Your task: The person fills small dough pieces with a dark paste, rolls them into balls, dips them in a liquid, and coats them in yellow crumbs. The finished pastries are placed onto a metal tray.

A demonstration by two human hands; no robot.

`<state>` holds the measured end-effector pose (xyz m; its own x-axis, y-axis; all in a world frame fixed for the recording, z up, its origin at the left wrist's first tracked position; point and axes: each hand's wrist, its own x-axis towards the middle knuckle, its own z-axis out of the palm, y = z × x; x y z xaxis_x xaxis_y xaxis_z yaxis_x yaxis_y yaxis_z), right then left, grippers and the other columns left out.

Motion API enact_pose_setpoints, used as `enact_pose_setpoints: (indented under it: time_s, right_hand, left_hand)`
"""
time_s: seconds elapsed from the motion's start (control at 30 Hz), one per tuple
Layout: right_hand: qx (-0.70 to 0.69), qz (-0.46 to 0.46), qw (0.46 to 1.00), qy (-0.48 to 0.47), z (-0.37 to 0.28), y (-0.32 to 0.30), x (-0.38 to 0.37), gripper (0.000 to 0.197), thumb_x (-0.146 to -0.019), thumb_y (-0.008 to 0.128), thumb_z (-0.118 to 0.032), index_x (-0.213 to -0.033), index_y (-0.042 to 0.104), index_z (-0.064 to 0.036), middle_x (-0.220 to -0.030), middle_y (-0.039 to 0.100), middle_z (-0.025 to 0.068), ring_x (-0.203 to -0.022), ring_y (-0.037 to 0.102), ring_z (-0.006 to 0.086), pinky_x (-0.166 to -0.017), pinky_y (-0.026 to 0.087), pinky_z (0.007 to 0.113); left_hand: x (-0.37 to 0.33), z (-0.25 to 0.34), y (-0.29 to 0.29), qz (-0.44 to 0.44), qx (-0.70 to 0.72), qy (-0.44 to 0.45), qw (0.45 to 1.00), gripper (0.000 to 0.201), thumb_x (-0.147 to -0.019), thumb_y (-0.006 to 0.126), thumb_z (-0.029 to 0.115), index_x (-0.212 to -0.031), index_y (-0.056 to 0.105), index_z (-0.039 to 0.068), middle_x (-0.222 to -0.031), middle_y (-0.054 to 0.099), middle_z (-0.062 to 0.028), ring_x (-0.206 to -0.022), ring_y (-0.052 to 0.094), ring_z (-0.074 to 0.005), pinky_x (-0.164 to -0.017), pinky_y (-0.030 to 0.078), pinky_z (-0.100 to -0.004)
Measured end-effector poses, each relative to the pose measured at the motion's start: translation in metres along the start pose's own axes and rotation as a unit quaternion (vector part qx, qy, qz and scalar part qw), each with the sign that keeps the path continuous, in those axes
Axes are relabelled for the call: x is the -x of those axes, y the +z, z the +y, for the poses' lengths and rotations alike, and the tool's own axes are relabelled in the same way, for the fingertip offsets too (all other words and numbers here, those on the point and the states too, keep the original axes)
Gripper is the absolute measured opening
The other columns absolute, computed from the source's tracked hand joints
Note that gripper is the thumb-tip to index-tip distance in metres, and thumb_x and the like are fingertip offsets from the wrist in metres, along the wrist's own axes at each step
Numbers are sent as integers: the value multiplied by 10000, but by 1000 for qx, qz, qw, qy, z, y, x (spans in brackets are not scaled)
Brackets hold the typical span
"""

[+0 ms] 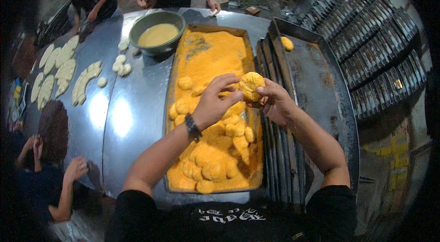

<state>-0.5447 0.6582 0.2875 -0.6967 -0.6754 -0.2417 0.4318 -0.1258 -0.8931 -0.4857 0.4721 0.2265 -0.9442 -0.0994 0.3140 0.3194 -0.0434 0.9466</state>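
Above the crumb tray, my right hand (276, 101) pinches a flattened round dough piece (251, 85), coated in orange-yellow crumbs, between thumb and fingers. My left hand (215, 100) is beside its left edge, fingers apart and stretched toward it; whether the fingertips touch it is unclear. Below both hands lies a long dark tray (174, 65) spread with orange crumbs. Several coated dough pieces (211, 166) are heaped in its near half, partly behind my left forearm. On the right, a large black baking tray (316, 77) holds one coated dough piece (287, 43) at its far left corner.
A green bowl (137, 40) of pale yellow liquid stands beyond the crumb tray's left side. Plain dough balls (121, 65) and dough strips (86, 81) lie on the metal table (137, 136). Stacked trays (380, 45) stand at right. Other people work at the far and left edges.
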Motion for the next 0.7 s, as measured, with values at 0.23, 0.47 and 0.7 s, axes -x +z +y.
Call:
enact_pose_setpoints:
  time_s: [0.23,0.47,0.7]
  right_hand:
    - [-10,30,997,-75,-61,-106,-12,415,-858,560,-226,-1201,474,-8,-1081,611,116,-944,629,252,-770,526,343]
    - [481,420,725,-259,-102,-287,-86,327,-833,581,-155,-1139,602,-41,-1004,667,120,-893,646,295,-776,509,375]
    - [787,340,505,-97,-77,-317,-141,574,-883,477,-297,-1369,332,-30,-1448,292,182,-1326,289,358,-1092,265,416]
  left_hand:
    - [30,-93,-98,62,-429,-37,900,450,-814,645,230,-1179,531,-7,-1266,486,-206,-1174,455,-360,-995,359,-429]
    - [80,-130,-105,36,-615,-119,778,556,-824,583,224,-1284,405,-33,-1459,203,-227,-1307,269,-408,-1052,306,-448]
    - [82,-125,-105,54,-592,-125,794,514,-827,587,242,-1233,455,-43,-1463,197,-217,-1313,273,-392,-1053,312,-438]
